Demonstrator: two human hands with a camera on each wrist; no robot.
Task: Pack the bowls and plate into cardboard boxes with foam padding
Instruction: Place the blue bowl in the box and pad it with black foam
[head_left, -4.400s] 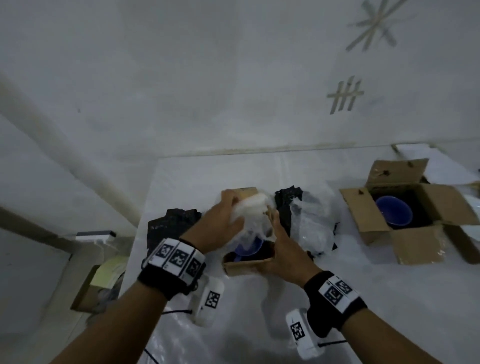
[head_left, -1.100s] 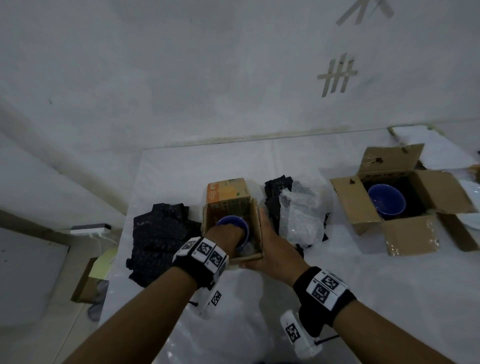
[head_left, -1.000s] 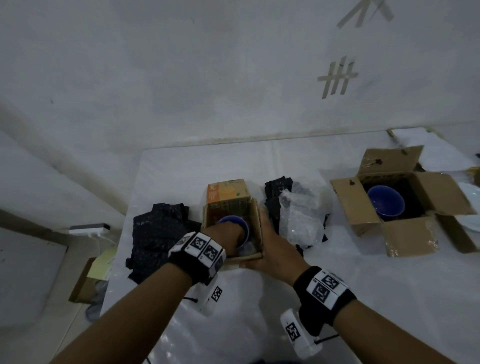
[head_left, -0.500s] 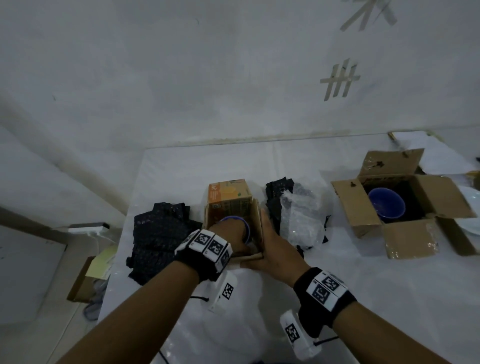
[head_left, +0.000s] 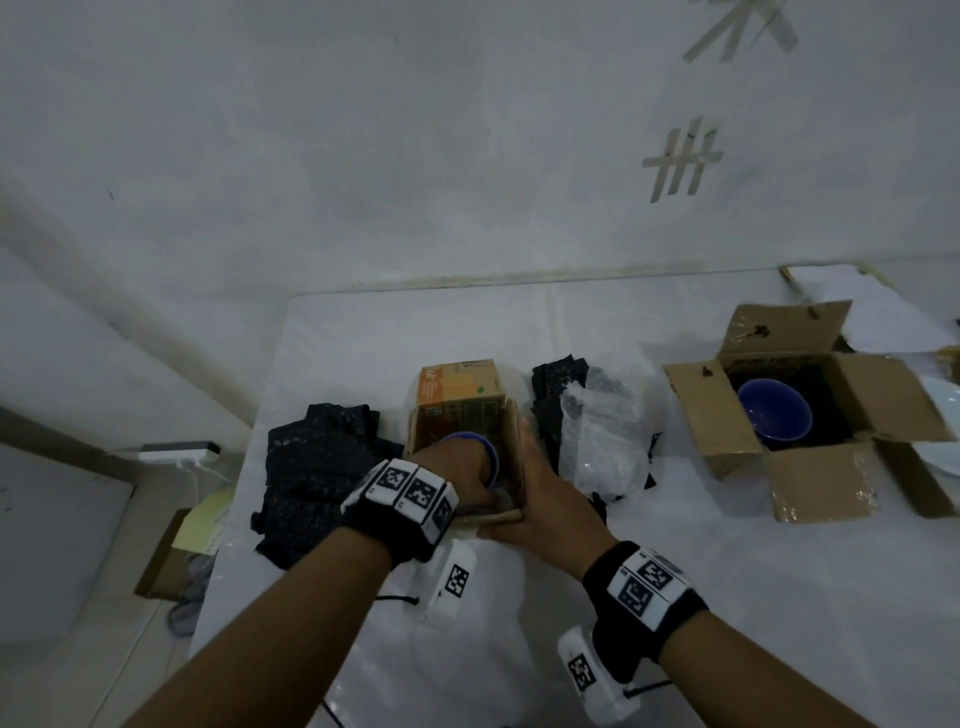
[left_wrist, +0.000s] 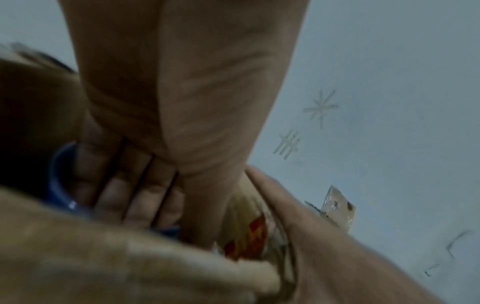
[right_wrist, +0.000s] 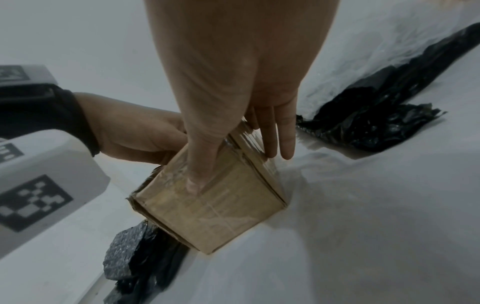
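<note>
**Left hand down in the small box, on the bowl**

The blue bowl (head_left: 470, 451) sits in the small box (head_left: 462, 415), mid-desk. Left hand (head_left: 460, 475) is inside, straight fingers (left_wrist: 135, 197) flat against the bowl's inner wall. Right hand (head_left: 540, 493) braces the box from outside: fingers straight along its right wall, thumb on the near wall. Black foam (head_left: 317, 467) lies left, bubble wrap (head_left: 602, 441) right. Far right on the desk (head_left: 727, 571), a big box (head_left: 810, 415) holds a second bowl (head_left: 774, 415).
</note>
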